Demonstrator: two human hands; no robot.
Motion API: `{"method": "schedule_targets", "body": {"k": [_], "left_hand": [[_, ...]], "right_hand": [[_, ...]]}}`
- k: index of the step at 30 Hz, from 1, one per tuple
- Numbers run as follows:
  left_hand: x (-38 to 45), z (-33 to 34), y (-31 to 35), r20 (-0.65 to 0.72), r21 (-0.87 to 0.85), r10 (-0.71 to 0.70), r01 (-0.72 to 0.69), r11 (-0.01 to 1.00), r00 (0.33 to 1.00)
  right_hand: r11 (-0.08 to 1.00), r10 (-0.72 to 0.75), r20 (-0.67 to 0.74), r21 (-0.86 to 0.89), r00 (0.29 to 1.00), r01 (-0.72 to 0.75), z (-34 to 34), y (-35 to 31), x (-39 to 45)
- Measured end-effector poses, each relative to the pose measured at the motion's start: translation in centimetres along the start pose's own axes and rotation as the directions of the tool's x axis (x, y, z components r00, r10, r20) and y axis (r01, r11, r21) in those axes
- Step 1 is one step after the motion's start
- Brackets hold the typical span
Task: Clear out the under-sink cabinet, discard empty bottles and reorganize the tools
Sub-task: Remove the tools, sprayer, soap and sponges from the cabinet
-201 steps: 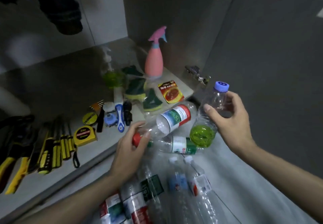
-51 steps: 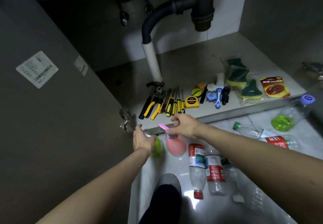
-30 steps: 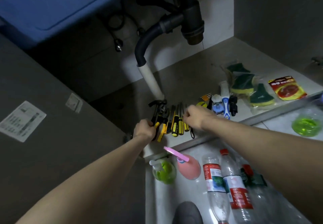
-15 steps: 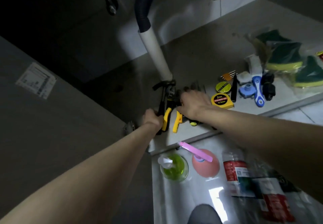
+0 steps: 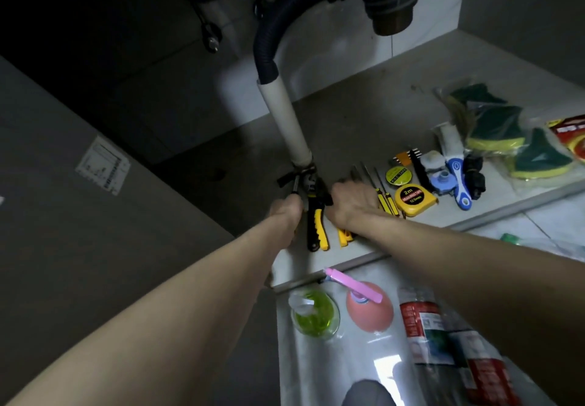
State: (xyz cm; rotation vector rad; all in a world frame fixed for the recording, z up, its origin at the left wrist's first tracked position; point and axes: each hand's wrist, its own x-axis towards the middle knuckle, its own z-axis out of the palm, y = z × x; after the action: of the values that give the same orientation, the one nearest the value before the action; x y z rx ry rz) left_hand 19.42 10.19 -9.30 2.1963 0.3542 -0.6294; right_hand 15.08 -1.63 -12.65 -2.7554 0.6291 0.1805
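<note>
Yellow-and-black pliers (image 5: 316, 225) lie on the cabinet floor (image 5: 364, 114) near its front edge, between the two hands. The left hand (image 5: 285, 212) has its fingers curled round a dark tool just left of them, while the right hand (image 5: 351, 203) rests over the screwdrivers (image 5: 384, 196), though its finger spread cannot be told. A tape measure (image 5: 413, 196) sits just right of these, and bottles (image 5: 424, 326) lie on the near tiles.

- Drain pipe (image 5: 286, 120) comes down at the back of the cabinet floor (image 5: 364, 114), pliers (image 5: 316, 215) right in front of its base.
- Screwdrivers (image 5: 384, 198) and tape measure (image 5: 413, 200) sit right of the pliers, sponges (image 5: 497, 127) way off right.
- Two spray bottles (image 5: 368, 306) stand side by side on the floor in front of the cabinet, plastic bottles (image 5: 424, 326) lying right of them.
</note>
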Motion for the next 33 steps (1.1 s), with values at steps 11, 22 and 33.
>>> {"method": "schedule_targets", "body": {"k": [11,22,33], "left_hand": [[-6.8,-3.2,3.1,-0.268,0.078,0.178,-0.162,0.984,0.947],[-24.0,-5.4,7.6,0.127,0.220,0.339,-0.359,0.907,0.932],[-34.9,1.4,-2.1,0.238,0.169,0.240,-0.283,0.944,0.941]], "right_hand": [[0.390,0.116,0.073,0.914,0.991,-0.113,-9.3,2.3,-3.7],[0.000,-0.007,0.217,0.976,0.976,-0.217,-16.5,11.5,-19.9],[-0.200,-0.220,0.353,0.896,0.909,-0.397,-14.2,18.7,-31.6]]}}
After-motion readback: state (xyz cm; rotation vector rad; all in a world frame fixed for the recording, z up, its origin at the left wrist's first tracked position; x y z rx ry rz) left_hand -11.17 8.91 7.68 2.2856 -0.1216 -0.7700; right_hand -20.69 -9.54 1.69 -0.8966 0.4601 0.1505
